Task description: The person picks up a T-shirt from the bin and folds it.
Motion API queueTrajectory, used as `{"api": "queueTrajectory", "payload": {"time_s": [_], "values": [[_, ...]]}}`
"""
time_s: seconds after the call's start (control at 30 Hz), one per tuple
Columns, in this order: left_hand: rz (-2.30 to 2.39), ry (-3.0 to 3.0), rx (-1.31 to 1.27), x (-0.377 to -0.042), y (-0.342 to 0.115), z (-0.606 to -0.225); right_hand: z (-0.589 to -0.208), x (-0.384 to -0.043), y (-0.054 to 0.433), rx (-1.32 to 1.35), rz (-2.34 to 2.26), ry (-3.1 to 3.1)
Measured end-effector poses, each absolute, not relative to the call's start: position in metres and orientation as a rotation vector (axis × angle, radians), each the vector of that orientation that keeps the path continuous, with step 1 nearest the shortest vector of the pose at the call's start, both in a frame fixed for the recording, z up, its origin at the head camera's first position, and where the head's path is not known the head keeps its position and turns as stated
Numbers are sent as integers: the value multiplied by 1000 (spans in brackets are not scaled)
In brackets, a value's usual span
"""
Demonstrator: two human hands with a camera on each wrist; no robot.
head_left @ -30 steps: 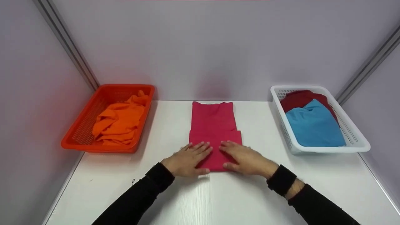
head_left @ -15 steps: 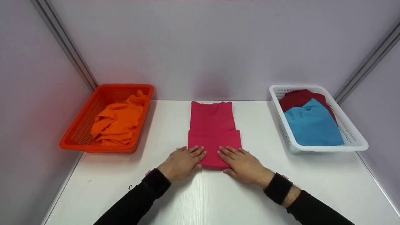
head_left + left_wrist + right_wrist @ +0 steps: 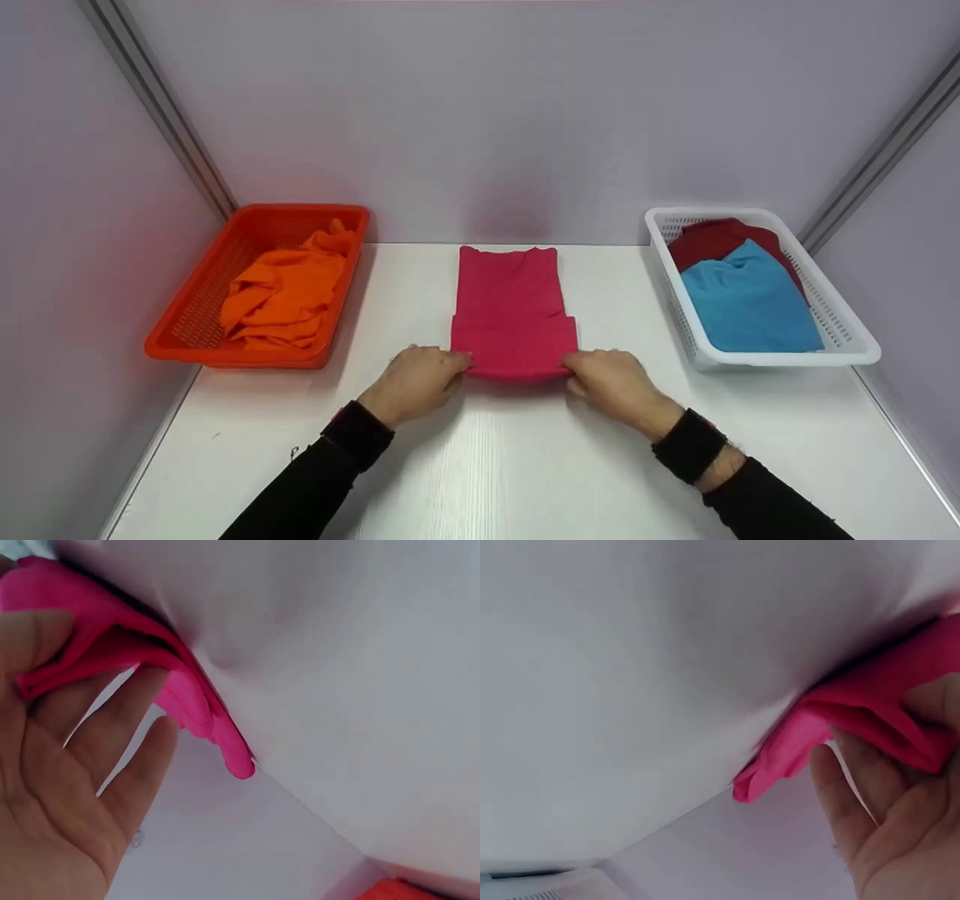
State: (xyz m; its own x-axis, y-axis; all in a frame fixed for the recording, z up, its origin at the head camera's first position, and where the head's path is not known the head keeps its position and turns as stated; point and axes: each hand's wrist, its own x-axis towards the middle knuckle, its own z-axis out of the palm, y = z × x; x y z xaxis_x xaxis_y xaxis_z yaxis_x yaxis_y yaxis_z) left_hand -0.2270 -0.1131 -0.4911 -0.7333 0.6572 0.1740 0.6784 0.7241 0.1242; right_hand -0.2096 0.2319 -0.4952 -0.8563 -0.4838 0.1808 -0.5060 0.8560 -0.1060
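A pink folded garment [image 3: 514,337] lies in the middle of the white table, its near part doubled over into a wider band. My left hand [image 3: 420,382] pinches the near left corner between thumb and fingers. At the near right corner, my right hand [image 3: 615,386] pinches the cloth the same way. The near edge between the hands is lifted a little. In the left wrist view the thumb presses the pink cloth [image 3: 97,630] from one side, fingers behind it. The right wrist view has the layered cloth edge [image 3: 870,712] held between thumb and fingers.
An orange basket [image 3: 169,349] with a crumpled orange cloth [image 3: 289,289] stands at the left. On the right is a white basket [image 3: 855,352] holding a blue cloth [image 3: 754,300] and a dark red cloth [image 3: 724,236]. Pale walls [image 3: 510,112] enclose the table [image 3: 480,480] at back and sides.
Both hands lay flat on the pink garment, slid toward its near edge, then took hold of the two near corners. The near edge has risen and moved away from the body.
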Motion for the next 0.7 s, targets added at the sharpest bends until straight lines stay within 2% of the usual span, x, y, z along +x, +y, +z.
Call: {"api": "queueTrajectory", "payload": {"time_s": [0.17, 0.3, 0.5, 0.7], "values": [[-793, -2795, -866, -234, -118, -480, -479, -220, 246, 588, 895, -2870], [-1146, -2731, -759, -237, -118, -469, -468, -226, 252, 539, 1344, -2777], [-1277, -2656, -702, -250, -112, -464, -461, -236, 248, 515, 1519, -2730], [-1288, -2715, -566, -271, -102, -475, -472, -266, 240, 398, 1599, -2729]]}}
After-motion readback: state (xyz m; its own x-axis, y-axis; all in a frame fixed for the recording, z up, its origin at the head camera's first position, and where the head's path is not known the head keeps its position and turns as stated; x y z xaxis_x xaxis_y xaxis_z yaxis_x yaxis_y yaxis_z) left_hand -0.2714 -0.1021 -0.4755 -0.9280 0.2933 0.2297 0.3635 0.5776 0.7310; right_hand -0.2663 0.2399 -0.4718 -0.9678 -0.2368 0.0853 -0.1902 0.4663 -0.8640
